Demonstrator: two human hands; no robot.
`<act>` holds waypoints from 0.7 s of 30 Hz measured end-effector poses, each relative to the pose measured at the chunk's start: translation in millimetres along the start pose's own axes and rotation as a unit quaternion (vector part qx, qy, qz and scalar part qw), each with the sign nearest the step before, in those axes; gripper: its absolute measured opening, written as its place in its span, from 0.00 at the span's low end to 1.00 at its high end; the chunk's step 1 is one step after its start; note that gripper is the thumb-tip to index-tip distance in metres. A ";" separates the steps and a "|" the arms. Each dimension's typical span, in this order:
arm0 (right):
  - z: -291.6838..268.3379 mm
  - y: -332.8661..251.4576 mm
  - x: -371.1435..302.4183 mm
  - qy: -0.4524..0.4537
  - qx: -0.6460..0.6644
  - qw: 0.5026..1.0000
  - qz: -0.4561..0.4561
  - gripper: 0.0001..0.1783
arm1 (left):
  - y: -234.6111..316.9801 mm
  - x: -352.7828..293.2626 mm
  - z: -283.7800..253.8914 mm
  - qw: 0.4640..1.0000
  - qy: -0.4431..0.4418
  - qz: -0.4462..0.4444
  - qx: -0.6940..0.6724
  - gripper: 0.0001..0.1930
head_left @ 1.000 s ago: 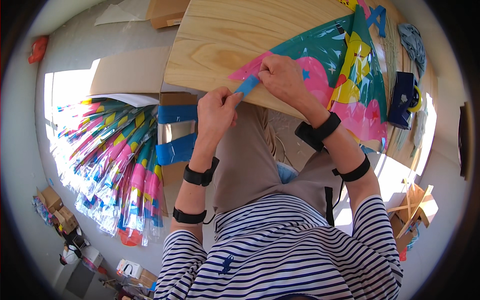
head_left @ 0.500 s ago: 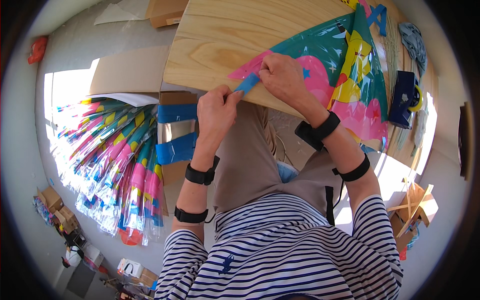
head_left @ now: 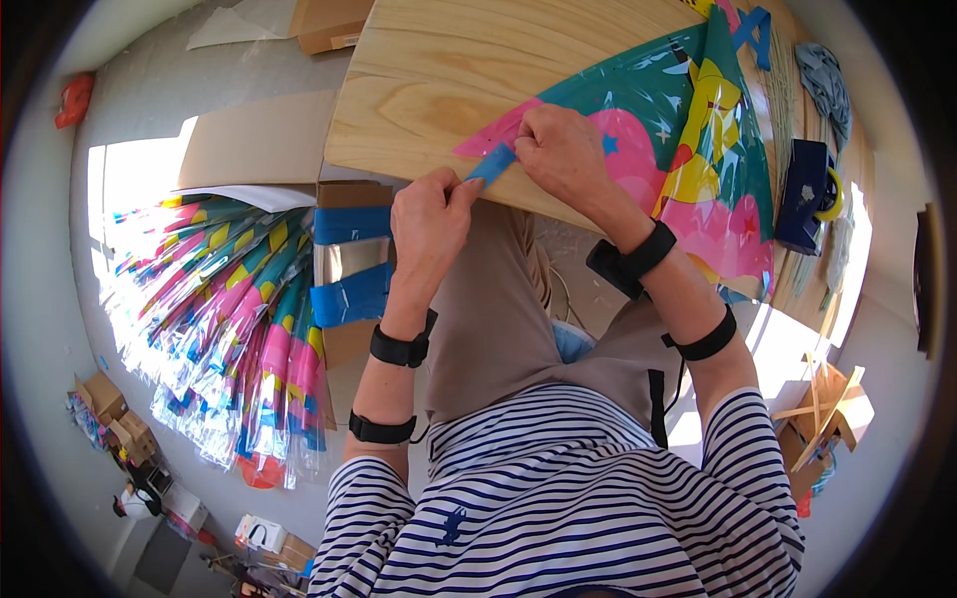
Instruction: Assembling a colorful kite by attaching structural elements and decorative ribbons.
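Note:
On the wooden table (head_left: 429,60) lies a thin, shiny printed plastic sheet (head_left: 623,85), green, pink and yellow, shaped like a kite. Its pointed pink corner reaches the near table edge. A short blue strip (head_left: 492,165) stretches between my two hands beside that corner. My left hand (head_left: 431,221) pinches the strip's lower end, between thumb and curled fingers, just off the table edge. Closed over the upper end, my right hand (head_left: 563,154) rests at the pink corner; its fingertips are partly hidden. How the strip joins the sheet cannot be made out.
Left of me, many folded printed sheets in clear wrap (head_left: 229,319) fan out from a cardboard box (head_left: 354,189) with blue bands. A dark blue tape dispenser (head_left: 802,197), thin sticks (head_left: 781,100) and grey cloth (head_left: 823,85) lie at the table's right.
My hands stay almost in place, both still gripping the blue strip. They have shifted only very slightly to the left.

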State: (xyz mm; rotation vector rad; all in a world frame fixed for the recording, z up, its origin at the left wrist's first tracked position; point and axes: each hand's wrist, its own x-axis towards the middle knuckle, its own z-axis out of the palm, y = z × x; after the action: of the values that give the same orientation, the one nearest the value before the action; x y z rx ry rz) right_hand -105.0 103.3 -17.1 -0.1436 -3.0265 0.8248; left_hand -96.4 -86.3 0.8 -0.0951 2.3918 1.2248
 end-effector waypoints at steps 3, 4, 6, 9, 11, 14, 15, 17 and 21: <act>2.2 2.2 0.6 0.002 0.003 1.000 -0.004 0.08 | 3.4 -0.9 -1.0 1.000 -0.006 -0.015 -0.006 0.18; 2.4 2.5 0.6 0.003 0.003 1.000 -0.004 0.08 | 2.6 -0.4 -0.9 1.000 -0.006 -0.012 0.002 0.18; 2.2 1.3 0.2 0.005 -0.001 1.000 -0.003 0.08 | -1.6 1.9 -0.1 1.000 -0.006 -0.006 0.016 0.18; 3.2 0.0 -0.3 0.017 -0.001 1.000 -0.007 0.08 | -11.0 5.7 3.8 0.998 0.020 0.047 0.033 0.17; 3.7 -0.5 -0.8 0.026 0.003 1.000 -0.010 0.08 | -10.0 3.9 4.3 0.995 0.040 0.058 0.072 0.18; 4.0 -1.1 -1.9 0.035 0.010 0.999 -0.013 0.07 | 1.3 -2.1 2.8 0.984 0.061 0.045 0.164 0.18; 4.3 -1.0 -2.1 0.036 0.010 0.999 -0.014 0.07 | 5.5 -4.7 1.6 0.977 0.067 0.036 0.201 0.18; 4.2 -1.0 -2.5 0.039 0.010 0.999 -0.017 0.07 | 8.8 -10.8 -0.2 0.963 0.086 0.059 0.249 0.16; 4.3 -1.5 -3.1 0.045 0.011 0.999 -0.017 0.07 | 3.8 -20.3 2.2 0.888 0.236 0.218 0.330 0.13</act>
State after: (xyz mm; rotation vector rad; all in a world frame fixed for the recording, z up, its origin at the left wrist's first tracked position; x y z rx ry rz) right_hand -102.2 99.6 -19.9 -0.1241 -2.9273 0.8245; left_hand -78.4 -85.2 11.1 0.4247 3.2588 0.4955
